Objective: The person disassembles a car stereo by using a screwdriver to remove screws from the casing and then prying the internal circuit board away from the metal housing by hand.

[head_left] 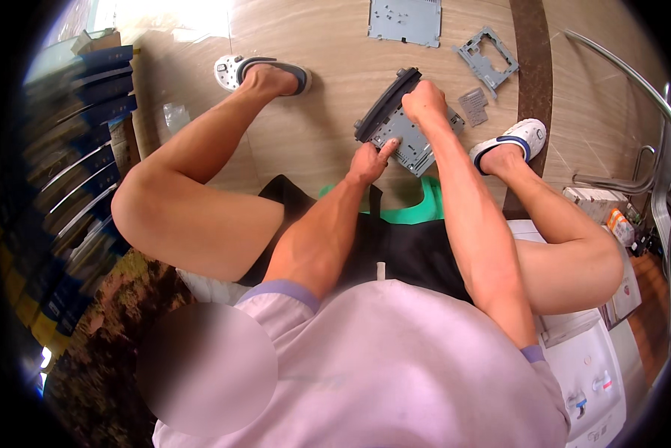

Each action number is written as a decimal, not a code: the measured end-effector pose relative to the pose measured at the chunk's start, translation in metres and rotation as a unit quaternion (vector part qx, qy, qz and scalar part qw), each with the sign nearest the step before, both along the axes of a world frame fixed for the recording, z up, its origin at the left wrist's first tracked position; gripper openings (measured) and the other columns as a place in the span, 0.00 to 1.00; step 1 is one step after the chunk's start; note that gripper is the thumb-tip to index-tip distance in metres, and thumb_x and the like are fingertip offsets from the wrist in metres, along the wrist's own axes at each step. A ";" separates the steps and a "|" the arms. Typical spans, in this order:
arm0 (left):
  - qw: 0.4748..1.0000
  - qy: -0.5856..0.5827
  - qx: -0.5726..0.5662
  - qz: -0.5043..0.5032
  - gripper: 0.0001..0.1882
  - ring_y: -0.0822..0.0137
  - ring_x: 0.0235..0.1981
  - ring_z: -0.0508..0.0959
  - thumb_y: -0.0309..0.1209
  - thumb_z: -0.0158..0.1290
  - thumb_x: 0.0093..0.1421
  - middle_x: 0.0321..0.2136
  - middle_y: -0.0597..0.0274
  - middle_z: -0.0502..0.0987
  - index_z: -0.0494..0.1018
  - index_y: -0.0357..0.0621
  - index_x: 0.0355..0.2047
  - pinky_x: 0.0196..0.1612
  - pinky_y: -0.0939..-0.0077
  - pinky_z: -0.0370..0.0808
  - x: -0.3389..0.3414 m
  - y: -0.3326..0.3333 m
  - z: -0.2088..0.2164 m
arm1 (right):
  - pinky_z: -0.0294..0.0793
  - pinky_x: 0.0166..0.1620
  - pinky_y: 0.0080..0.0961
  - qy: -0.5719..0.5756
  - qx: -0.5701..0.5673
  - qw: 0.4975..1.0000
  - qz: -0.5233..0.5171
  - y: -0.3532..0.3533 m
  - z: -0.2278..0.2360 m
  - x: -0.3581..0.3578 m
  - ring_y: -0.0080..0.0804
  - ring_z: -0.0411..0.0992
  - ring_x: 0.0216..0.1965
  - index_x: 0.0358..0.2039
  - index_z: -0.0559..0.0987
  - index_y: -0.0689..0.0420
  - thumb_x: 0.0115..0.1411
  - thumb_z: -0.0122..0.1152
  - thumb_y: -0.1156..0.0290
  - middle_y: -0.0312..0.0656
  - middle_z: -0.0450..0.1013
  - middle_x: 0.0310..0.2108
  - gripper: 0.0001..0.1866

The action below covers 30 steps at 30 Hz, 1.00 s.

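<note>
A car stereo (413, 146) with a grey metal chassis and a long black front panel lies tilted on the floor between my feet. My left hand (368, 161) grips its near left corner, the thumb pressed on the metal top. My right hand (425, 103) is closed in a fist over the far part of the chassis, just behind the front panel. Whatever its fingers hold is hidden under the hand. To the right of the stereo lie a small grey perforated plate (473, 106) and a grey metal frame (489, 60) with a large cut-out.
A flat grey metal cover (404, 21) with small loose pieces on it lies at the far edge. Green plastic (418, 213) shows beneath me. Blue boxes (105, 82) are stacked at left. Bent chrome tubing (634, 71) and a white case (586, 366) stand at right.
</note>
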<state>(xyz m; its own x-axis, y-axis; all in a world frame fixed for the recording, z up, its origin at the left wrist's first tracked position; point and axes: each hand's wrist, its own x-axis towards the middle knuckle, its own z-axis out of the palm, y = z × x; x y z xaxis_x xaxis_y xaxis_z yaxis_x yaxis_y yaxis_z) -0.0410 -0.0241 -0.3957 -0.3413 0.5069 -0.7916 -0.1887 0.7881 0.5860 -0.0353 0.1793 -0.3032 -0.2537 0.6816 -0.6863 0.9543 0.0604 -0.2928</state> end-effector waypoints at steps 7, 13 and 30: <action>0.999 -0.031 -0.015 0.002 0.39 0.62 0.34 0.84 0.61 0.56 0.64 0.36 0.49 0.82 0.78 0.27 0.44 0.31 0.65 0.81 -0.001 0.000 -0.003 | 0.81 0.29 0.35 -0.004 -0.113 0.991 -0.071 0.009 0.015 -0.012 0.40 0.82 0.25 0.40 0.82 0.68 0.57 0.54 0.78 0.53 0.82 0.29 0.13; 1.000 0.021 -0.013 0.019 0.40 0.52 0.36 0.83 0.66 0.58 0.58 0.29 0.46 0.83 0.80 0.31 0.32 0.42 0.57 0.77 0.003 -0.001 0.001 | 0.65 0.16 0.33 0.057 -0.156 0.969 -0.180 0.001 0.011 -0.005 0.33 0.75 0.19 0.34 0.78 0.67 0.58 0.50 0.79 0.50 0.77 0.26 0.09; 0.917 -0.260 0.051 0.299 0.53 0.48 0.73 0.51 0.59 0.67 0.51 0.70 0.50 0.60 0.58 0.51 0.71 0.70 0.37 0.49 0.009 0.017 -0.005 | 0.75 0.53 0.44 0.017 0.083 0.979 0.186 0.035 -0.036 0.087 0.55 0.78 0.49 0.48 0.83 0.56 0.62 0.60 0.37 0.55 0.82 0.41 0.33</action>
<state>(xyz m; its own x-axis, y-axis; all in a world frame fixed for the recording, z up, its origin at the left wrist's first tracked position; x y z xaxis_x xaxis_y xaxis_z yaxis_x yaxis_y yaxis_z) -0.0324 -0.0076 -0.4002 -0.1727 0.4328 -0.8848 -0.8442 0.3978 0.3593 0.0516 0.2139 -0.3391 -0.5265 0.6390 -0.5607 0.8470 0.4509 -0.2816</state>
